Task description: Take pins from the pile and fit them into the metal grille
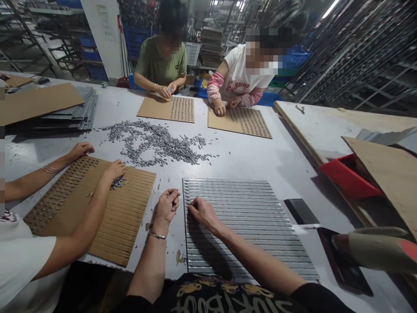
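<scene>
A grey ribbed tray (247,217) lies on the table in front of me. My right hand (202,211) rests on its left part with the fingers pinched together at the tray's surface. Just left of the tray's edge, my left hand (167,205) is curled closed on the grey table (260,156); what its fingers hold is hidden. A heap of small grey metal pieces (156,142) lies farther out on the table, beyond both hands.
A person at my left works on a brown slotted board (124,217). Two people across the table handle similar brown boards (169,108) (241,121). Stacked grey trays under cardboard (65,115) at far left. A red bin (345,176), a black tool (345,261) and wooden boards lie right.
</scene>
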### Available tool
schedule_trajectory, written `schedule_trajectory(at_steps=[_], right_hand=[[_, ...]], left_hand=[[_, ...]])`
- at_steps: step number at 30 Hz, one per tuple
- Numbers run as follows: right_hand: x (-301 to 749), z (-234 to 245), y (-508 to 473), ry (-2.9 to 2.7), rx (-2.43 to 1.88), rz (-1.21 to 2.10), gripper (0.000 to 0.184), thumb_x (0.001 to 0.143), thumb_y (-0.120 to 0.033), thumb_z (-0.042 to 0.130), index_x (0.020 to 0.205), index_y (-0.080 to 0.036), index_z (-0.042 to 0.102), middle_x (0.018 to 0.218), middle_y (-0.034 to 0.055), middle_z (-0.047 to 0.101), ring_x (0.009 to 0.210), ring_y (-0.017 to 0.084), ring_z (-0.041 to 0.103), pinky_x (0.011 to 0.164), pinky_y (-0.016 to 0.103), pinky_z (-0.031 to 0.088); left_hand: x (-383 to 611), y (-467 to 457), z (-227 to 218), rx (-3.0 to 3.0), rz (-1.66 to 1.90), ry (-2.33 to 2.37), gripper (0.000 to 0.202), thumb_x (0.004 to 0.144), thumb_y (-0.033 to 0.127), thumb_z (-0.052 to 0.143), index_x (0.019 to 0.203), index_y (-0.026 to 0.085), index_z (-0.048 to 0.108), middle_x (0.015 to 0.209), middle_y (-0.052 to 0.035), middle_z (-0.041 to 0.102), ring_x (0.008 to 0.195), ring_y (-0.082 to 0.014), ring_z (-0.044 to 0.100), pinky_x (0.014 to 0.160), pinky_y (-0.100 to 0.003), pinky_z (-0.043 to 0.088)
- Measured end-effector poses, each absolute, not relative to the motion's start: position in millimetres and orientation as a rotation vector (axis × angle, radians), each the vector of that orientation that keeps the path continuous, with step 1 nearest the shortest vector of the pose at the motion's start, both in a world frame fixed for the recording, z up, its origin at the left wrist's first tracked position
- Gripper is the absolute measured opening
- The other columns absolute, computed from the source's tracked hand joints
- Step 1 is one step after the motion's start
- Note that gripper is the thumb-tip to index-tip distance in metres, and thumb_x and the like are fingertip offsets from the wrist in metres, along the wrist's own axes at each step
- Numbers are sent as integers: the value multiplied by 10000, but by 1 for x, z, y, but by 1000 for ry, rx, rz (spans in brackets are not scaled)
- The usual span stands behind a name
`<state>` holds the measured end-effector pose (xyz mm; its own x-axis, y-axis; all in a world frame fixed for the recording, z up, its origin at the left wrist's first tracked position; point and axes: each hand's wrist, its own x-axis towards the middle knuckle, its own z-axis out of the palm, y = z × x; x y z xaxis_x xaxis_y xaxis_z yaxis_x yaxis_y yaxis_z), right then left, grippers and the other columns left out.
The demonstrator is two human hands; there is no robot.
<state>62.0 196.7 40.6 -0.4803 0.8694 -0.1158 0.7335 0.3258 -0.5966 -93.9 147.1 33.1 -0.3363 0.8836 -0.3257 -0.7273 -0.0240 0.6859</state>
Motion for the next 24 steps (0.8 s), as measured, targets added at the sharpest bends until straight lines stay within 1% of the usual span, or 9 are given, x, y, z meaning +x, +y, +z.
schedule_trajectory(at_steps=[1,3,5,7,10,14,18,21,24], right_hand=[[62,40,197,-2350,-1466,875,45,804,-220,588,804,-189,620,708,16,651,655,159,570,619,252,361],[63,41,198,-2317,-1443,904,69,782,-220,610,842,-190,591,691,-1,630,629,153,552,603,249,362],[64,47,199,-2264,-1382,980,79,802,-265,603,824,-193,578,673,-7,618,613,148,544,597,250,377],[64,58,199,-2188,-1288,1051,144,845,-331,570,810,-193,593,682,1,630,623,147,556,605,253,405],[62,77,198,-2138,-1138,1110,214,870,-388,558,873,-195,649,727,11,664,652,147,583,626,256,449],[59,83,198,-2046,-1108,1286,243,854,-424,584,845,-189,644,665,-3,632,567,131,565,552,244,465],[64,69,201,-1868,-1161,1483,267,821,-449,591,780,-185,600,588,-34,561,498,113,507,488,229,434],[72,58,201,-2017,-1268,1336,233,802,-388,595,705,-179,628,562,-30,563,528,121,510,521,233,396],[77,51,195,-2197,-1340,1115,221,811,-337,584,696,-182,690,630,-2,647,620,151,577,603,251,399]], left_hand=[[-93,147,34,235,1648,958,423,584,353,873,821,148,590,705,12,606,457,-12,402,353,-133,170],[-92,147,35,260,1610,963,435,576,378,879,792,146,581,673,24,592,437,-10,394,345,-133,162],[-91,146,37,290,1569,964,444,571,400,881,760,145,569,645,28,585,417,-9,384,339,-136,161],[-89,144,36,320,1530,958,450,576,419,879,744,146,562,624,26,587,402,-11,379,337,-139,165],[-85,142,34,374,1475,948,445,602,436,868,745,151,557,597,38,570,395,-12,376,347,-139,182],[-81,141,31,445,1416,924,440,625,448,854,727,160,537,539,80,488,387,-9,347,354,-141,178],[-85,143,33,355,1439,909,397,649,430,828,769,134,593,635,26,568,404,-10,371,342,-141,159],[-93,145,35,226,1554,889,341,684,379,774,858,121,636,718,-4,599,438,-17,398,340,-136,163],[-98,146,35,171,1616,881,319,695,310,733,939,126,640,738,-7,606,450,-20,404,348,-131,184]])
